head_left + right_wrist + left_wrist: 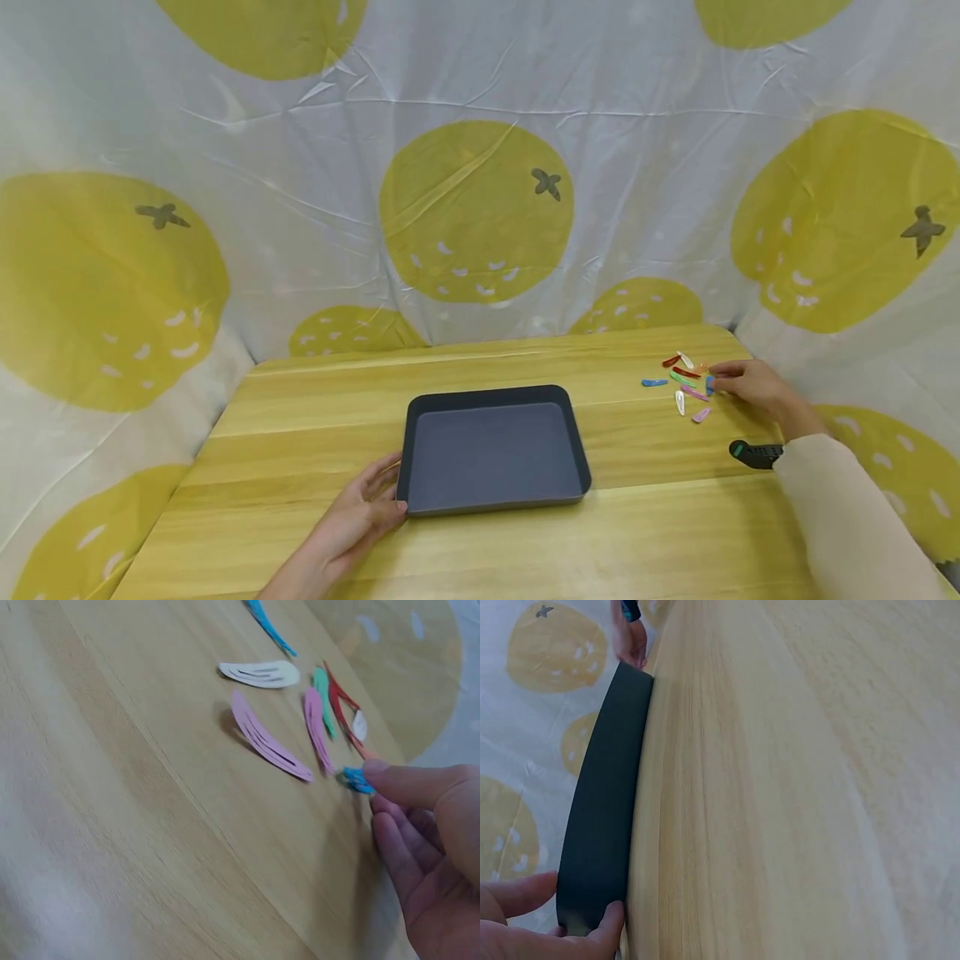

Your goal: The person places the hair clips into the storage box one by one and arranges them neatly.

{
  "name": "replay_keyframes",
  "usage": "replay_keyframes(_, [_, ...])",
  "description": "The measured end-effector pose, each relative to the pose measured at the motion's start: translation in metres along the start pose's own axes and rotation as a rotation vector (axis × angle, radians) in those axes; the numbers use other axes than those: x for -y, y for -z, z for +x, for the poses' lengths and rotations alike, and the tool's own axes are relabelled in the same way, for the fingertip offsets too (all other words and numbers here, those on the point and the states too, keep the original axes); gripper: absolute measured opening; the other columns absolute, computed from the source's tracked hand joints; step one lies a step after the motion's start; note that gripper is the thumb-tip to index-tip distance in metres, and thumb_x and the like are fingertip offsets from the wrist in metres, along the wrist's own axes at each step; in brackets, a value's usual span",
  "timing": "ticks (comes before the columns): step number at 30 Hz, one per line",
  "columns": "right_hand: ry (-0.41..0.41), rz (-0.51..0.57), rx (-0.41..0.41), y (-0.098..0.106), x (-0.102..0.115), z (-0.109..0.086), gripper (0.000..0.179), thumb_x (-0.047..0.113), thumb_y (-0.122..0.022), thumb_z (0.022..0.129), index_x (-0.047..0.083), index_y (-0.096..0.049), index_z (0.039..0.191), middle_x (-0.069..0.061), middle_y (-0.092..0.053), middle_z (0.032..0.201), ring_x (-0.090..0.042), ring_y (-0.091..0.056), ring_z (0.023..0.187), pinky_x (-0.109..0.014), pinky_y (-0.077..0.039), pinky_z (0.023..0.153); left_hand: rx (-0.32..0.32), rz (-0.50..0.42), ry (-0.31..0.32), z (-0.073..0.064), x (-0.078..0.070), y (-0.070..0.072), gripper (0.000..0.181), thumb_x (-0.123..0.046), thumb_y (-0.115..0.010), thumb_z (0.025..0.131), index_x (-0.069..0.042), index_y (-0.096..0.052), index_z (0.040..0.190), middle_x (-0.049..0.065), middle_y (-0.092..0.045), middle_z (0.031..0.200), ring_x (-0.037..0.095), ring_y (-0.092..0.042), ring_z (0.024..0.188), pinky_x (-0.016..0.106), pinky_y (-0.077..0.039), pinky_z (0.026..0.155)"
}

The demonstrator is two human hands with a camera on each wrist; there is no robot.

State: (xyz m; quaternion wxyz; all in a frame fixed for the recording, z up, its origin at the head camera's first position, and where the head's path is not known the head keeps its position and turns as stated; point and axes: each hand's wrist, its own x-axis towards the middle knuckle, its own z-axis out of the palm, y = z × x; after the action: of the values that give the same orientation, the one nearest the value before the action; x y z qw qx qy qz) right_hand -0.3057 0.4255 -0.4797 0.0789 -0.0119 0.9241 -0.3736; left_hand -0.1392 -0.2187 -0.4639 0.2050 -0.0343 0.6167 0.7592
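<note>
- Far right on the table (517, 554), as the head view gives it to me, the right hand (757, 387) is among scattered hair clips (682, 379), its fingertips at a blue clip (709, 385) on the right side of the group. I judge the step in hand to be picking up that clip. Well to the left, the left hand (367, 512) holds a dark tray (495, 454) by its near left corner.
- Through the left wrist view, I see thumb and fingers on either side of the tray's wall, so that grip is closed on it; how firmly, I cannot tell.
- From the right wrist view, I read a nearly closed pinch: thumb and finger meet on one end of the blue clip, the rest sticking out past the tips towards a pink clip (268, 742). I cannot tell whether it is off the wood. To me, the next move calls for keeping that small pinch firm and lifting straight up, so the neighbouring clips stay undisturbed.
</note>
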Motion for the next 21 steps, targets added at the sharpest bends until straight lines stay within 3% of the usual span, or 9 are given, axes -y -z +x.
replay_keyframes(3, [-0.013, -0.025, -0.027, -0.0034, -0.0009, 0.0022, 0.050, 0.024, -0.066, 0.102, -0.012, -0.058, 0.136, -0.029, -0.063, 0.125, -0.046, -0.057, 0.114, -0.049, -0.051, 0.090, 0.024, -0.010, 0.008, 0.0000, 0.0009, 0.0008, 0.092, 0.019, -0.058, 0.087, -0.001, -0.010, 0.164, 0.032, -0.005, 0.166, 0.050, -0.010, 0.151, 0.058, -0.032, 0.115])
replay_keyframes(8, [0.001, -0.032, -0.057, -0.0061, -0.0028, 0.0036, 0.044, 0.020, -0.067, 0.102, -0.012, -0.061, 0.132, -0.026, -0.066, 0.118, -0.045, -0.058, 0.110, -0.053, -0.049, 0.090, 0.025, -0.014, 0.013, 0.0007, 0.0016, 0.0002, 0.092, 0.019, -0.058, 0.087, -0.002, -0.011, 0.164, 0.031, -0.006, 0.166, 0.050, -0.010, 0.151, 0.060, -0.029, 0.116])
replay_keyframes(14, [0.046, -0.023, -0.066, -0.0088, -0.0043, 0.0032, 0.038, 0.015, -0.066, 0.102, -0.010, -0.063, 0.129, -0.023, -0.067, 0.115, -0.038, -0.060, 0.104, -0.043, -0.052, 0.084, 0.001, 0.004, 0.014, 0.0001, 0.0019, -0.0011, 0.091, 0.020, -0.057, 0.086, -0.001, -0.014, 0.163, 0.032, -0.010, 0.165, 0.049, -0.013, 0.151, 0.055, -0.035, 0.113])
replay_keyframes(18, [0.065, 0.075, -0.059, -0.0094, -0.0058, 0.0022, 0.036, 0.012, -0.063, 0.103, -0.011, -0.061, 0.131, -0.017, -0.068, 0.112, -0.022, -0.060, 0.093, -0.030, -0.052, 0.074, -0.009, 0.008, 0.009, 0.0012, 0.0021, -0.0017, 0.091, 0.020, -0.056, 0.086, -0.002, -0.014, 0.163, 0.032, -0.012, 0.165, 0.050, -0.013, 0.151, 0.058, -0.033, 0.114])
replay_keyframes(21, [0.064, 0.229, -0.029, -0.0079, -0.0065, -0.0010, 0.035, 0.008, -0.060, 0.105, -0.014, -0.055, 0.131, -0.015, -0.066, 0.112, -0.015, -0.062, 0.089, -0.026, -0.055, 0.074, -0.016, 0.007, 0.009, 0.0022, 0.0021, -0.0023, 0.090, 0.021, -0.055, 0.086, -0.002, -0.014, 0.164, 0.032, -0.012, 0.165, 0.050, -0.013, 0.151, 0.060, -0.030, 0.115])
